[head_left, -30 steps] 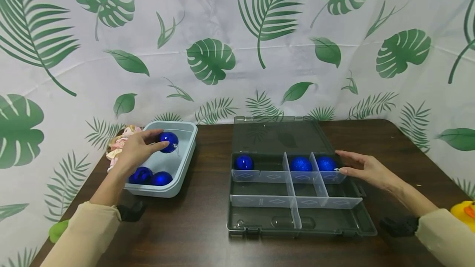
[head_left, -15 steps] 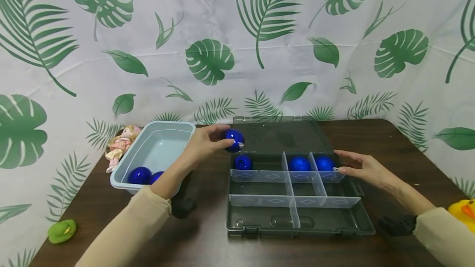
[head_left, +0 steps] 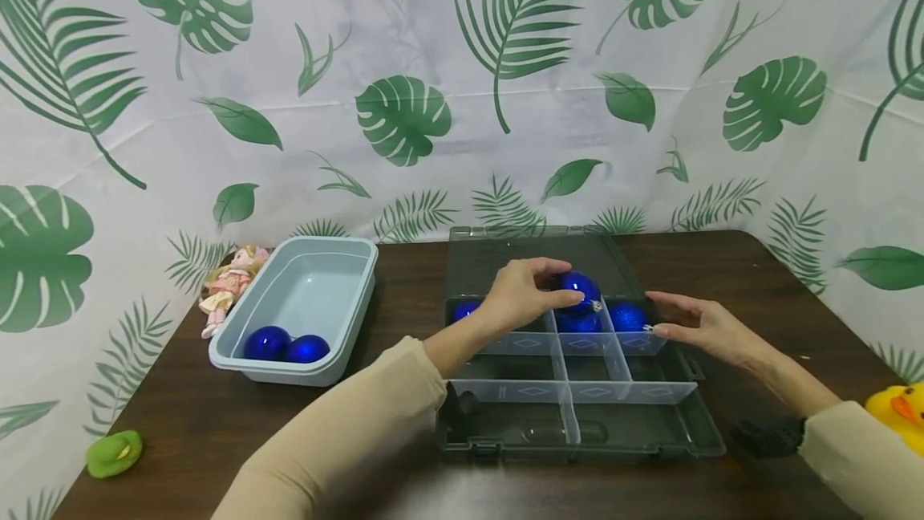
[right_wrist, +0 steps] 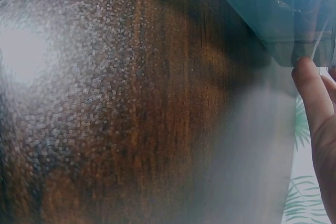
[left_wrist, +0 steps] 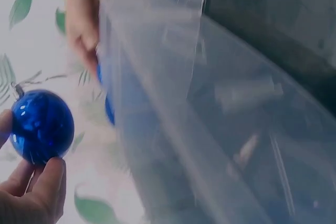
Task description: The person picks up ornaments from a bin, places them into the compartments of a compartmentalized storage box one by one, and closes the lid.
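In the head view my left hand (head_left: 527, 295) pinches a shiny blue Christmas ball (head_left: 580, 290) between thumb and fingers. The ball hangs over the back middle compartment of a dark see-through divider box (head_left: 498, 432), just above a glittery blue ball (head_left: 579, 322) lying there. In the left wrist view the held ball (left_wrist: 42, 127) shows its silver cap and thread. My right hand (head_left: 722, 335) reaches to the box's right side, fingers fairly straight. Its thumb tip is by the silver cap of another glittery ball (head_left: 628, 317) in the back right compartment. A shiny ball (head_left: 464, 310) at the back left is partly hidden.
A pale blue tub (head_left: 364, 295) at left holds two shiny blue balls (head_left: 267, 343). Beside it lies a doll (head_left: 233, 283). A green toy (head_left: 114, 453) sits at the left edge and a yellow duck (head_left: 898, 416) at the right. The box lid (head_left: 534, 259) lies opened back.
My left hand has carried the shiny ball from above the tub rightward to the box's back middle compartment. My right hand has stayed by the back right compartment.
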A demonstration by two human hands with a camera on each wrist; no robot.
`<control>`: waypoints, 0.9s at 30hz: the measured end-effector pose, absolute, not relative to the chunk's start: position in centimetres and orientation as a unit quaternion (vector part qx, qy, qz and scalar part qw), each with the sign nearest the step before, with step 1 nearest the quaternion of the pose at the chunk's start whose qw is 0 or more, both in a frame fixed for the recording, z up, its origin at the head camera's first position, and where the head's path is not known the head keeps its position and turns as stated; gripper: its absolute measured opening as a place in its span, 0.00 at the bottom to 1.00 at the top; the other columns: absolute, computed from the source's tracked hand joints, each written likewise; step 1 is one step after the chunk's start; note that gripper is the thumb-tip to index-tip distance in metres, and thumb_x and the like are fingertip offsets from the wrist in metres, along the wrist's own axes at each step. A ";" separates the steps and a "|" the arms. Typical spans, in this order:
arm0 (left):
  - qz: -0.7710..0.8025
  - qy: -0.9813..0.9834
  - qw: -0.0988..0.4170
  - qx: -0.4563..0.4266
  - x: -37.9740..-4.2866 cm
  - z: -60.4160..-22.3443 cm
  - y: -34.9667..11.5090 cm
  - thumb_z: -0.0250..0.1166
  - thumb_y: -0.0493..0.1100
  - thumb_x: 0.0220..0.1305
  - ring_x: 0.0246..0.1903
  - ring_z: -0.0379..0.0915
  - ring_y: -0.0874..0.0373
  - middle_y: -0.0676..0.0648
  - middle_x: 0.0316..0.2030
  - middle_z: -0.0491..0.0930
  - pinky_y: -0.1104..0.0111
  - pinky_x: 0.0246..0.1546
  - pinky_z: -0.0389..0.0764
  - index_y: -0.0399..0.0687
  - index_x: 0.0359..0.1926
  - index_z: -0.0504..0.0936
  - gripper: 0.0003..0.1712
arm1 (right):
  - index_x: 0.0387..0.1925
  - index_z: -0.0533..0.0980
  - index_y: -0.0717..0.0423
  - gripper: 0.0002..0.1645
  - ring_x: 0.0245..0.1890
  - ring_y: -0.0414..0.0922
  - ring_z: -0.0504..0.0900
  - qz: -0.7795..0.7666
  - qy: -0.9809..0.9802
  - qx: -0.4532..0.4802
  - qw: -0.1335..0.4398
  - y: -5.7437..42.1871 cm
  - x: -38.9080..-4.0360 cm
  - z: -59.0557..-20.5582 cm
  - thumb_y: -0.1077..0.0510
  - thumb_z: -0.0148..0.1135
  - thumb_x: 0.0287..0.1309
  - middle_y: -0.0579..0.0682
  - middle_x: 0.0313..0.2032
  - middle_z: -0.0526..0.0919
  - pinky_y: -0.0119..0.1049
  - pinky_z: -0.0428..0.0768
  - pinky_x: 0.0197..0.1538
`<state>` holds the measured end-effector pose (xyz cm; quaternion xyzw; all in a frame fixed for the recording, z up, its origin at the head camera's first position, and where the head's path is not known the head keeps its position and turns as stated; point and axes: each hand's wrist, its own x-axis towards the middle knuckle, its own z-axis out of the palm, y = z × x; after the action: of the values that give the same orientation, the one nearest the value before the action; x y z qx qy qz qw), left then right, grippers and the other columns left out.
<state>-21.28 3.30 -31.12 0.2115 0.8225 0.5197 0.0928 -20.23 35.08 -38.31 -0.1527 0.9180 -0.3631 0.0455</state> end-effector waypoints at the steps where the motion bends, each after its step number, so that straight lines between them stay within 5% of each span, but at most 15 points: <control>1: 0.522 0.822 0.094 0.208 -21.2 -31.3 3.9 0.69 0.49 0.56 0.44 0.78 0.61 0.49 0.50 0.81 0.73 0.42 0.79 0.48 0.57 0.78 0.26 | 0.67 0.59 0.66 0.37 0.60 0.72 0.63 -0.362 0.919 -0.151 0.047 35.0 -20.2 -38.3 0.52 0.59 0.63 0.72 0.64 0.61 0.63 0.70 0.53; 9: 0.554 0.804 0.105 0.189 -19.7 -32.4 7.9 0.71 0.47 0.53 0.36 0.78 0.66 0.50 0.44 0.83 0.77 0.36 0.78 0.48 0.52 0.80 0.24 | 0.66 0.59 0.67 0.35 0.59 0.71 0.66 -0.379 0.909 -0.167 0.050 35.0 -20.2 -38.0 0.56 0.58 0.63 0.73 0.63 0.62 0.57 0.75 0.50; 13: 0.565 0.796 0.113 0.185 -18.9 -32.8 9.4 0.72 0.46 0.52 0.35 0.76 0.68 0.52 0.42 0.83 0.78 0.35 0.78 0.48 0.51 0.81 0.23 | 0.64 0.59 0.72 0.32 0.55 0.44 0.77 -0.414 0.886 -0.204 0.046 35.2 -20.3 -38.4 0.62 0.56 0.63 0.75 0.61 0.63 0.39 0.81 0.47; 17: 0.560 0.799 0.117 0.185 -18.4 -32.9 10.4 0.73 0.46 0.51 0.34 0.75 0.68 0.54 0.41 0.83 0.78 0.35 0.77 0.49 0.49 0.81 0.23 | 0.63 0.57 0.77 0.31 0.50 0.20 0.71 -0.458 0.855 -0.240 0.048 35.5 -20.5 -38.7 0.66 0.54 0.63 0.51 0.60 0.72 0.24 0.78 0.45; 20: 0.535 0.816 0.112 0.188 -18.2 -32.9 11.0 0.74 0.48 0.50 0.36 0.76 0.68 0.55 0.42 0.83 0.78 0.35 0.77 0.51 0.48 0.82 0.23 | 0.63 0.57 0.77 0.31 0.50 0.19 0.71 -0.468 0.848 -0.244 0.048 35.6 -20.5 -38.8 0.66 0.54 0.64 0.27 0.55 0.69 0.22 0.77 0.45; 22: 0.516 0.829 0.108 0.186 -18.1 -32.9 11.3 0.74 0.49 0.49 0.37 0.77 0.68 0.56 0.42 0.83 0.78 0.35 0.76 0.53 0.48 0.82 0.23 | 0.63 0.57 0.77 0.31 0.50 0.19 0.71 -0.466 0.850 -0.241 0.049 35.7 -20.5 -38.8 0.65 0.54 0.64 0.22 0.54 0.67 0.21 0.77 0.45; 25: 0.495 0.844 0.103 0.178 -18.2 -32.9 11.6 0.75 0.51 0.47 0.39 0.78 0.67 0.57 0.43 0.83 0.77 0.36 0.76 0.54 0.47 0.82 0.24 | 0.63 0.57 0.76 0.32 0.49 0.19 0.71 -0.462 0.853 -0.235 0.051 35.7 -20.4 -38.7 0.65 0.55 0.64 0.25 0.55 0.67 0.22 0.77 0.45; 27: 0.488 0.850 0.103 0.172 -18.3 -33.1 11.9 0.76 0.51 0.46 0.38 0.78 0.66 0.57 0.42 0.83 0.77 0.35 0.75 0.55 0.47 0.82 0.24 | 0.64 0.57 0.75 0.32 0.50 0.19 0.70 -0.454 0.859 -0.231 0.050 35.7 -20.4 -38.7 0.64 0.55 0.64 0.37 0.58 0.71 0.24 0.78 0.45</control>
<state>-18.28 11.86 -33.06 0.1720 0.8498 0.4876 0.1030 -20.41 35.69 -38.74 -0.2310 0.8591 -0.4539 0.0499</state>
